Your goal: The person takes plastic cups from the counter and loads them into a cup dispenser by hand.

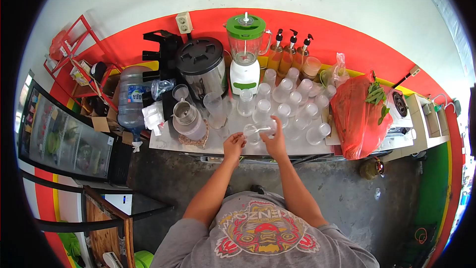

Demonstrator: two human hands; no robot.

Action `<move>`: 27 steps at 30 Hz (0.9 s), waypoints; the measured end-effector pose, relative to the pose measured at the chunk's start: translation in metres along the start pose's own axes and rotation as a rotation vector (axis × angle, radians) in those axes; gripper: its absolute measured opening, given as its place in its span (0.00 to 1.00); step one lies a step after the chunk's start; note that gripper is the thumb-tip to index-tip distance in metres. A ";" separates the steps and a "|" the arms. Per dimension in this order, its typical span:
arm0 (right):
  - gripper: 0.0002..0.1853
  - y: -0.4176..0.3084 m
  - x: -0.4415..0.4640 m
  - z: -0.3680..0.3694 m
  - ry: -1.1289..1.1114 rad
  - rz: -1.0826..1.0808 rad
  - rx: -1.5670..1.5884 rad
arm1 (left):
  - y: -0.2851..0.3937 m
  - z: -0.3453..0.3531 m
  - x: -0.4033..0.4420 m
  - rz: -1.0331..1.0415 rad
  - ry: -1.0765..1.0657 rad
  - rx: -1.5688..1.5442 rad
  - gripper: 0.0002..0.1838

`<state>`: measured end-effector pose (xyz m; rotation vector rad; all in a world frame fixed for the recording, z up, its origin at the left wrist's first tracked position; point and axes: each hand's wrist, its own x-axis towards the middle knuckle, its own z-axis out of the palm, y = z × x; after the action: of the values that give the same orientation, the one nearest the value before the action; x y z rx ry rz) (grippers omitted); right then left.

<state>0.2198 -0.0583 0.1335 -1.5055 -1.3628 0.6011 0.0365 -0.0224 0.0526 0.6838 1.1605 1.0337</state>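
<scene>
A clear plastic cup [260, 129] is tilted on its side between my hands, above the front edge of the metal counter. My right hand [274, 140] grips it, with thumb and fingers around its right part. On the other side, my left hand [235, 146] is closed, its fingertips pinched at the cup's rim. Just beyond stand several upside-down clear plastic cups [283, 91], grouped on the counter. To the left are a tall stack of clear cups [213, 104] and a metal cup [185, 113] on top of a pale round container [190, 130].
Behind the cups stand a green-lidded blender [245, 52] and several pump bottles [289, 55]. A steel drum with a black lid [201, 55] and a water jug [133, 97] are left. A red plastic bag [354, 116] and a stove [398, 103] sit right.
</scene>
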 end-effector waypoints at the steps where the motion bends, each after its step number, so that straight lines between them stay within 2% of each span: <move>1: 0.43 -0.010 -0.001 -0.013 -0.042 0.166 0.265 | 0.019 0.004 -0.020 0.035 -0.042 0.007 0.16; 2: 0.43 -0.020 -0.003 -0.024 -0.080 0.333 0.532 | 0.036 0.006 -0.038 0.068 -0.084 0.017 0.16; 6: 0.43 -0.041 -0.009 -0.042 -0.091 0.300 0.571 | 0.070 0.015 -0.069 0.090 -0.141 0.009 0.16; 8: 0.44 -0.041 -0.013 -0.038 -0.031 0.312 0.729 | 0.079 0.017 -0.072 0.147 -0.195 0.021 0.17; 11: 0.45 -0.046 -0.015 -0.038 -0.040 0.317 0.802 | 0.093 0.019 -0.076 0.186 -0.229 0.033 0.16; 27: 0.45 -0.087 -0.012 -0.026 -0.015 0.250 0.860 | 0.143 0.010 -0.095 0.317 -0.329 0.022 0.18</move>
<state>0.1995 -0.0877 0.2179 -0.9508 -0.7485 1.1746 -0.0013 -0.0513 0.2183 1.0371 0.7935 1.1215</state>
